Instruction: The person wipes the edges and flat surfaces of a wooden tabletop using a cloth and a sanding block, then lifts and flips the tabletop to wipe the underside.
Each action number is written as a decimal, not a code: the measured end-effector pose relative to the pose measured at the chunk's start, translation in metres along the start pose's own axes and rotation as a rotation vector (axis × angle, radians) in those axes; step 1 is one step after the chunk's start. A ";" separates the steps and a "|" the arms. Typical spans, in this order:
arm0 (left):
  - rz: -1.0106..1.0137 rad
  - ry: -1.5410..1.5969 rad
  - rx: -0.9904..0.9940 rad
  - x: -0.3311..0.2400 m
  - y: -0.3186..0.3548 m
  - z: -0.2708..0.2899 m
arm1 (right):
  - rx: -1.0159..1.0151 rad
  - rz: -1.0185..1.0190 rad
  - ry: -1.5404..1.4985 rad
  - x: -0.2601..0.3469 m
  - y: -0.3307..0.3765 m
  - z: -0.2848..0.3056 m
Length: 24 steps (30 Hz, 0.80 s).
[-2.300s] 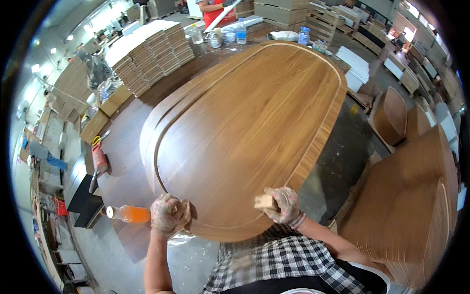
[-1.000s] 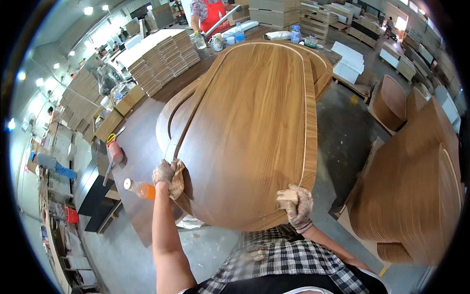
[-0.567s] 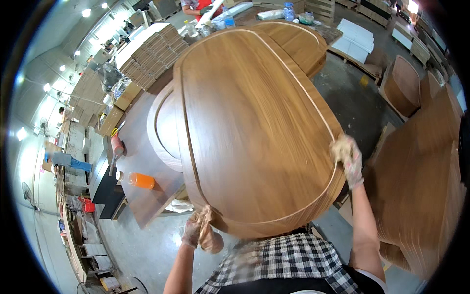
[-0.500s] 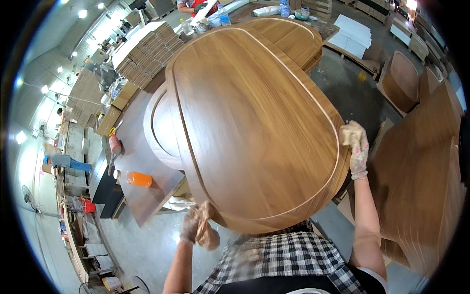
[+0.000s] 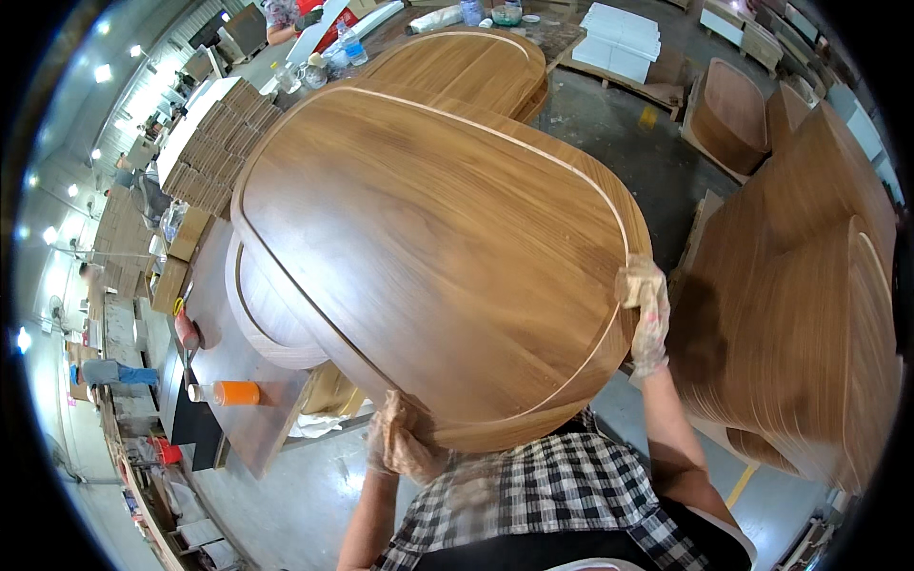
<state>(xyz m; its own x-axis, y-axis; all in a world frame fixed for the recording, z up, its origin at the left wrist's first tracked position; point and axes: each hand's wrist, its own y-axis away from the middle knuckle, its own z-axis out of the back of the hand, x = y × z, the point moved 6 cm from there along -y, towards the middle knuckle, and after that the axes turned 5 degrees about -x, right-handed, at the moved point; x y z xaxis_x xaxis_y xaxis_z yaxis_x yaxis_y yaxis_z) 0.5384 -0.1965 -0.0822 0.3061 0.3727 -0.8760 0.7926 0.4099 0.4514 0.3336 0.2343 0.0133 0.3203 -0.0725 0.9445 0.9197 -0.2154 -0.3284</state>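
Observation:
A large rounded wooden tabletop (image 5: 457,247) with a pale inlaid line near its rim lies in front of me. My left hand (image 5: 386,443), in a stained glove, is closed on a crumpled brown cloth (image 5: 414,455) against the near left rim. At the right rim, my gloved right hand (image 5: 649,319) has its fingers bent over the edge onto the top face, gripping it. Its thumb side is partly hidden. Beneath the tabletop's left side shows a paler rounded piece (image 5: 276,319). Another wooden top (image 5: 457,67) lies beyond it.
An orange bottle (image 5: 236,393) and a red-handled tool (image 5: 186,331) rest on the dark board at left. Tall curved wooden panels (image 5: 781,324) stand close on my right. Stacked flat boards (image 5: 219,143) sit at far left; white panels (image 5: 619,43) lie far right. A person's arm (image 5: 283,33) shows at the back.
The view has swung, so the tabletop and surroundings sit further left. My left hand and its cloth have come in against the near rim. My right hand stays at the right edge.

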 end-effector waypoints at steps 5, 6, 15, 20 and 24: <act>-0.066 -0.320 0.282 0.001 -0.003 -0.047 | 0.076 -0.041 -0.197 -0.044 -0.081 -0.012; 0.103 0.067 0.404 0.015 -0.011 -0.047 | 0.105 -0.061 -0.278 -0.051 -0.096 -0.020; -0.631 -1.194 0.606 -0.052 -0.036 -0.139 | 0.294 -0.146 -0.311 -0.109 -0.223 -0.091; -0.334 -0.744 0.801 -0.014 -0.075 -0.152 | 0.311 -0.199 -0.178 -0.134 -0.291 -0.112; -0.227 -0.641 0.767 -0.007 -0.092 -0.169 | 0.379 -0.286 -0.162 -0.135 -0.320 -0.124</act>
<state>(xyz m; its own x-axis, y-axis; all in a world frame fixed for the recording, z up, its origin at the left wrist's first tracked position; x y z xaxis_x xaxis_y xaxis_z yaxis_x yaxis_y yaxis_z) 0.3739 -0.0964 -0.0891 0.1527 -0.2550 -0.9548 0.9218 -0.3116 0.2306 -0.0324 0.1920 -0.0083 0.0468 0.0965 0.9942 0.9841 0.1663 -0.0625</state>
